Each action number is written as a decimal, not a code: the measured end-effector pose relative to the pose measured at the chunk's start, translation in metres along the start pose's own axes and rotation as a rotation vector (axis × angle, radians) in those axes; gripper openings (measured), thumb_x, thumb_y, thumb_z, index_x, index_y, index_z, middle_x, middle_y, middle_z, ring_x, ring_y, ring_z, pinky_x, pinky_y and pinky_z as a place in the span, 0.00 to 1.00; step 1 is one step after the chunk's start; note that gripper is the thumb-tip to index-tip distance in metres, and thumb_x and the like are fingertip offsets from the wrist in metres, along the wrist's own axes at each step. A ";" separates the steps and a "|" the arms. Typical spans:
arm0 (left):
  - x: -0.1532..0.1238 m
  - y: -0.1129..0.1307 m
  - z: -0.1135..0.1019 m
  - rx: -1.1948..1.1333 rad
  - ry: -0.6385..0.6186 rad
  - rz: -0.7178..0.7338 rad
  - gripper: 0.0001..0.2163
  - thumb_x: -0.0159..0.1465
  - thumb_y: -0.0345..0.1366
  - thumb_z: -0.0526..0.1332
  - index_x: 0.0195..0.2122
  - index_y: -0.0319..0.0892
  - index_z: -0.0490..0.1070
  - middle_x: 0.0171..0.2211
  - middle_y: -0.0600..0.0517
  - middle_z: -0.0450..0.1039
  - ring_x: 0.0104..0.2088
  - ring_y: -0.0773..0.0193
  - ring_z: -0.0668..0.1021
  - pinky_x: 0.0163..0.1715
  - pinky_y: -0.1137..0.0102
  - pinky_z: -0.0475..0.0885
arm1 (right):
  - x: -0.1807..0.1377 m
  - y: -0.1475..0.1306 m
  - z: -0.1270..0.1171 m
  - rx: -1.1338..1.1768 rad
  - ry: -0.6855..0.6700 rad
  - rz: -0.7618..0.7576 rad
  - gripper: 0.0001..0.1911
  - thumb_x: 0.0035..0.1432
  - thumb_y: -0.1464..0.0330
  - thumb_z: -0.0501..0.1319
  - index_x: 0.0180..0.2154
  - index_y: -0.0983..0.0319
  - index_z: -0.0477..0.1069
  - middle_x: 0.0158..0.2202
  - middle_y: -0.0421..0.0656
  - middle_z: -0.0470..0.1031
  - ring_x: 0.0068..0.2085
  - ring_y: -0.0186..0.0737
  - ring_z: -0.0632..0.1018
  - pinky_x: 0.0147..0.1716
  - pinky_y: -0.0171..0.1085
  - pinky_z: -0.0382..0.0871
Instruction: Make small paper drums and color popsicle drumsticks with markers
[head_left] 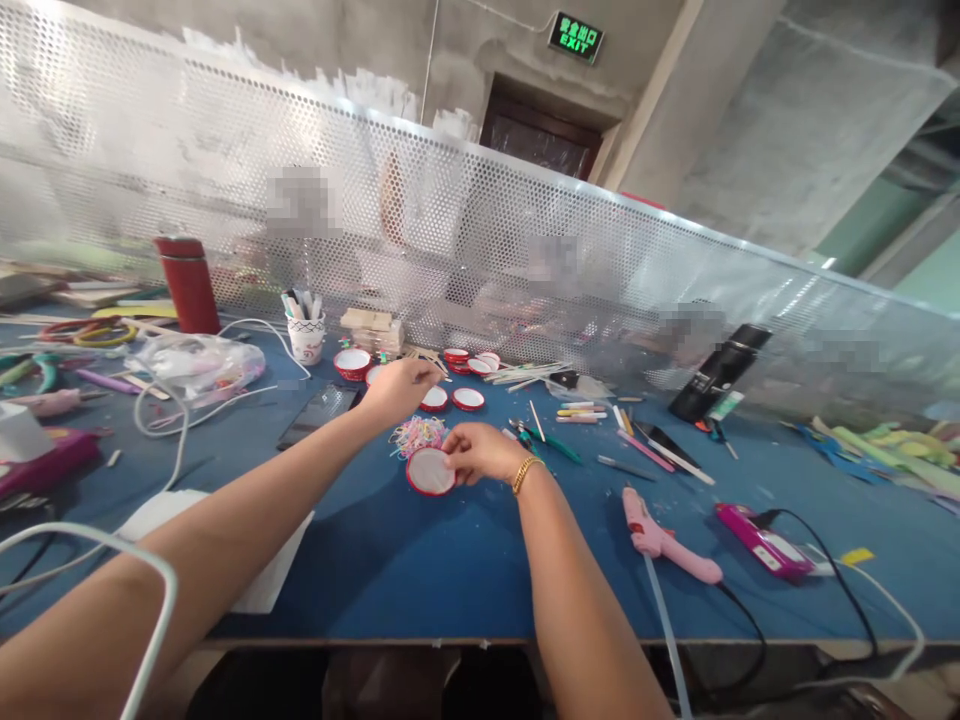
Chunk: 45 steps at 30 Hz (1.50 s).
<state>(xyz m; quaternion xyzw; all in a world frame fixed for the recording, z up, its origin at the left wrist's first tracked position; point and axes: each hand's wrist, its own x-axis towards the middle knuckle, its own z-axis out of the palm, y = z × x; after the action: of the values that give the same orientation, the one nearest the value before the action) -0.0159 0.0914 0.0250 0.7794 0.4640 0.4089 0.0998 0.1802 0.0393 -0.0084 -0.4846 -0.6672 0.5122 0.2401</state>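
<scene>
- The dish, red-rimmed with a pale inside, is in the right hand, above the middle of the surface, between its near and far edges.
- The right hand grasps it by the rim, thumb and fingers at its right side.
- The left hand reaches toward the far edge, beside more dishes, its fingertips drawn together; I cannot tell whether they pinch anything.
- The dish is probably light and fairly stiff, but thin enough to dent if squeezed; the rim seems the best place to take hold, leaving the inside untouched. Slipperiness is hard to judge.
- Coloured strands lie in a loose heap just beyond the dish.
- The blue surface carries a pink glue gun toward the near right corner, a black flask near the far edge, and a red flask toward the far left corner.
- A perforated partition lines the far edge; beyond are bare concrete walls and a lit exit sign.
</scene>
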 end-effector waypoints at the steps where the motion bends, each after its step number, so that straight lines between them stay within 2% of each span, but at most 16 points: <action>1: 0.000 0.001 0.001 -0.006 0.006 0.008 0.12 0.66 0.39 0.58 0.39 0.44 0.82 0.40 0.50 0.84 0.40 0.59 0.81 0.42 0.69 0.72 | -0.002 -0.002 0.003 0.003 -0.039 0.025 0.10 0.47 0.72 0.71 0.31 0.62 0.71 0.21 0.38 0.78 0.20 0.35 0.78 0.17 0.28 0.71; 4: -0.003 -0.001 0.005 -0.003 0.019 0.026 0.12 0.66 0.38 0.58 0.39 0.43 0.81 0.40 0.50 0.83 0.40 0.59 0.81 0.42 0.69 0.72 | -0.004 -0.006 0.011 0.001 -0.108 0.099 0.12 0.49 0.70 0.71 0.31 0.62 0.69 0.20 0.39 0.78 0.19 0.35 0.78 0.16 0.27 0.69; 7: -0.008 -0.011 0.011 0.000 0.029 0.015 0.13 0.66 0.37 0.57 0.38 0.42 0.81 0.39 0.49 0.83 0.40 0.59 0.81 0.42 0.68 0.72 | -0.006 -0.008 0.016 -0.051 -0.120 0.165 0.10 0.54 0.68 0.69 0.29 0.62 0.68 0.19 0.39 0.77 0.16 0.34 0.76 0.15 0.26 0.66; 12: -0.014 -0.021 0.020 -0.008 0.017 -0.005 0.13 0.66 0.38 0.57 0.39 0.41 0.82 0.40 0.47 0.83 0.42 0.57 0.81 0.43 0.67 0.72 | -0.007 -0.010 0.017 -0.373 -0.065 0.142 0.14 0.56 0.69 0.67 0.22 0.62 0.67 0.17 0.38 0.74 0.16 0.33 0.74 0.16 0.28 0.63; 15: -0.014 -0.020 0.021 -0.015 0.033 -0.004 0.13 0.66 0.38 0.57 0.39 0.42 0.82 0.41 0.47 0.83 0.43 0.56 0.81 0.44 0.67 0.72 | -0.006 -0.014 0.017 -0.534 -0.056 0.094 0.11 0.56 0.67 0.66 0.25 0.62 0.69 0.19 0.37 0.75 0.19 0.32 0.77 0.19 0.27 0.64; 22: 0.000 -0.018 0.002 -0.057 0.166 -0.017 0.13 0.66 0.40 0.58 0.39 0.43 0.82 0.42 0.48 0.83 0.43 0.56 0.81 0.46 0.66 0.73 | -0.005 -0.026 0.026 -0.693 -0.087 0.067 0.12 0.57 0.62 0.61 0.25 0.61 0.71 0.22 0.39 0.78 0.22 0.33 0.77 0.23 0.29 0.66; 28: 0.008 -0.026 -0.018 -0.026 0.254 -0.047 0.13 0.66 0.41 0.59 0.40 0.43 0.83 0.39 0.49 0.84 0.41 0.56 0.81 0.43 0.66 0.73 | -0.008 -0.031 0.034 -0.778 -0.116 0.057 0.06 0.50 0.69 0.62 0.23 0.61 0.74 0.22 0.39 0.77 0.23 0.32 0.76 0.23 0.29 0.62; 31: 0.005 -0.035 -0.024 -0.049 0.361 -0.043 0.13 0.66 0.40 0.58 0.39 0.43 0.82 0.42 0.49 0.83 0.42 0.57 0.81 0.44 0.67 0.73 | -0.010 -0.034 0.036 -0.780 -0.039 -0.012 0.06 0.52 0.68 0.62 0.25 0.61 0.75 0.24 0.39 0.79 0.26 0.32 0.77 0.26 0.30 0.61; 34: 0.003 -0.041 -0.030 -0.029 0.495 -0.043 0.12 0.66 0.39 0.58 0.39 0.43 0.82 0.42 0.48 0.83 0.42 0.57 0.80 0.45 0.66 0.73 | -0.008 -0.040 0.041 -0.815 0.154 -0.075 0.06 0.54 0.68 0.61 0.28 0.61 0.77 0.31 0.41 0.82 0.33 0.35 0.79 0.29 0.30 0.61; 38: 0.002 -0.042 -0.040 0.006 0.618 -0.030 0.10 0.67 0.38 0.58 0.38 0.44 0.80 0.42 0.48 0.82 0.46 0.56 0.79 0.49 0.63 0.71 | 0.007 -0.055 0.052 -0.919 0.334 -0.018 0.10 0.57 0.69 0.59 0.36 0.60 0.80 0.41 0.47 0.84 0.42 0.42 0.82 0.35 0.33 0.66; 42: 0.000 -0.042 -0.043 0.004 0.697 0.029 0.10 0.68 0.37 0.58 0.36 0.44 0.79 0.42 0.48 0.82 0.47 0.55 0.79 0.52 0.60 0.69 | 0.034 -0.074 0.061 -0.948 0.352 0.024 0.15 0.56 0.68 0.61 0.44 0.62 0.81 0.45 0.53 0.83 0.48 0.49 0.82 0.40 0.36 0.72; 45: -0.002 -0.044 -0.042 0.016 0.705 0.049 0.09 0.68 0.36 0.58 0.35 0.44 0.79 0.40 0.48 0.82 0.45 0.55 0.79 0.52 0.60 0.68 | 0.056 -0.084 0.067 -0.962 0.356 0.041 0.18 0.57 0.67 0.62 0.48 0.64 0.81 0.48 0.55 0.82 0.51 0.51 0.82 0.43 0.38 0.74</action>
<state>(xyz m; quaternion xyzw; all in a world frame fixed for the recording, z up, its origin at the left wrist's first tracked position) -0.0756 0.1049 0.0276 0.6020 0.4544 0.6514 -0.0822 0.0683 0.0586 0.0342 -0.6331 -0.7664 0.0612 0.0896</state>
